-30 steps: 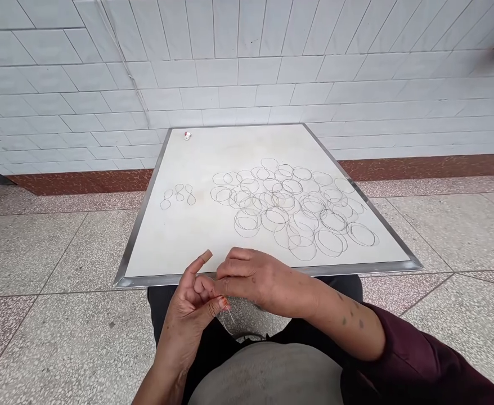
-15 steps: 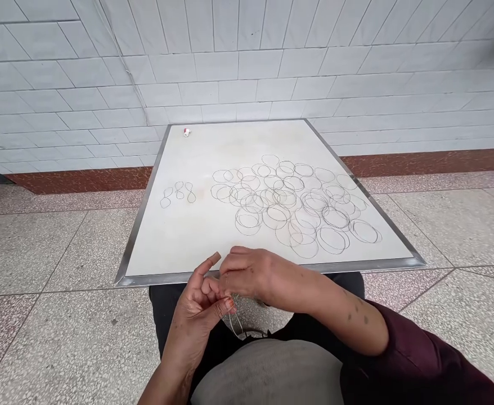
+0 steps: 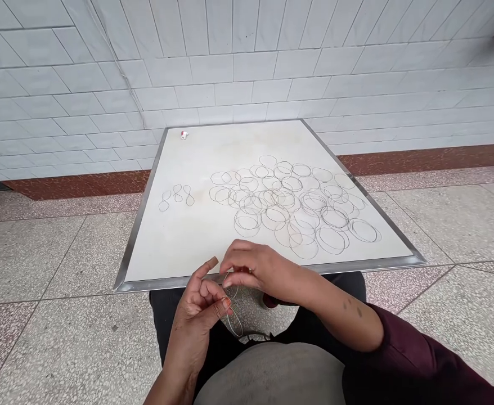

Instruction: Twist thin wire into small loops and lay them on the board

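Thin wire loop (image 3: 233, 315) hangs between both hands, pinched by left hand (image 3: 200, 306) below and right hand (image 3: 255, 269) above, just off the counter (image 3: 179, 242) edge.

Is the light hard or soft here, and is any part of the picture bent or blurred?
Head view: soft, even light, no hard shadows on the white board; the wall tiles curve from lens distortion; the thin wire loop between both hands is faint but sharp.
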`<state>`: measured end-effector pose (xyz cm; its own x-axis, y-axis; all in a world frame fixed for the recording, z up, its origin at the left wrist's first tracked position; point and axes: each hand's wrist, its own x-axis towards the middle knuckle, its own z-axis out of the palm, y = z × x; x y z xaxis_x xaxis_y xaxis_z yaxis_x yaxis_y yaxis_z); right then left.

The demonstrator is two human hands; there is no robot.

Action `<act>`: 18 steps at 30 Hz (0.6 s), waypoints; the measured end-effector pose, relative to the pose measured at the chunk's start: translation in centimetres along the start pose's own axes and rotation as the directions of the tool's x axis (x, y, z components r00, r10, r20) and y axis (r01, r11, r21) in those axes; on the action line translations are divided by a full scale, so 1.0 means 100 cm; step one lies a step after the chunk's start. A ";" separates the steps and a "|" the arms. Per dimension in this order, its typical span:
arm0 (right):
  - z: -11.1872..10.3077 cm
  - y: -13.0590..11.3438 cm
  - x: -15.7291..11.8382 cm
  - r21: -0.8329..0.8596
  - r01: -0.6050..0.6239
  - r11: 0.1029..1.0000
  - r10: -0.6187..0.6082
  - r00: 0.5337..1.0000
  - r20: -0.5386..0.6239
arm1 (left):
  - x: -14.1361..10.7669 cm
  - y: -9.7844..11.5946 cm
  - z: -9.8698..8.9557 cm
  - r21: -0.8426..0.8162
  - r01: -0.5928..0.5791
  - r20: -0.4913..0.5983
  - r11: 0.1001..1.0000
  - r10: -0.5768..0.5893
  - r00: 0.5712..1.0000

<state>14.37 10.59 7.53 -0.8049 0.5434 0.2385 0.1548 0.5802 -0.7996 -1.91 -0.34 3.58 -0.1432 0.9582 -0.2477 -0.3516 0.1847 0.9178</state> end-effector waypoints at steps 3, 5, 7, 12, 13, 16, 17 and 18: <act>0.004 -0.003 -0.002 0.101 -0.154 0.983 0.160 0.986 -0.054 | -0.001 0.003 0.002 0.015 -0.035 -0.059 0.999 0.036 0.998; 0.010 -0.004 -0.003 0.137 -0.196 0.971 0.205 0.977 -0.052 | -0.002 0.005 0.004 0.006 -0.057 -0.098 0.998 0.058 0.994; 0.017 -0.003 -0.003 0.149 -0.182 0.972 0.196 0.977 -0.088 | -0.002 0.005 0.005 -0.008 -0.071 -0.121 0.997 0.069 0.990; 0.030 0.007 0.000 0.103 -0.030 0.994 0.052 0.976 -0.213 | -0.002 0.000 0.001 -0.012 -0.040 -0.040 0.999 0.040 0.998; 0.031 0.009 0.000 0.094 -0.009 0.996 0.030 0.975 -0.222 | -0.002 -0.001 0.001 -0.018 -0.031 -0.024 0.999 0.030 0.999; 0.036 0.014 -0.001 0.140 0.008 0.990 0.025 0.972 -0.235 | 0.000 -0.002 0.001 -0.037 -0.008 -0.005 0.999 0.007 1.000; 0.037 0.014 -0.003 0.175 -0.007 0.985 0.049 0.970 -0.237 | 0.000 -0.001 0.002 -0.042 -0.007 -0.010 0.999 0.007 1.000; 0.039 0.014 -0.005 0.219 -0.038 0.975 0.091 0.967 -0.236 | 0.001 -0.001 0.002 -0.046 -0.013 -0.024 0.999 0.012 1.000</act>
<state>12.71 8.75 4.13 -0.6293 0.7217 0.2883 0.0564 0.4124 -0.9093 -1.70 -0.24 3.56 -0.1694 0.9550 -0.2436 -0.3919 0.1615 0.9057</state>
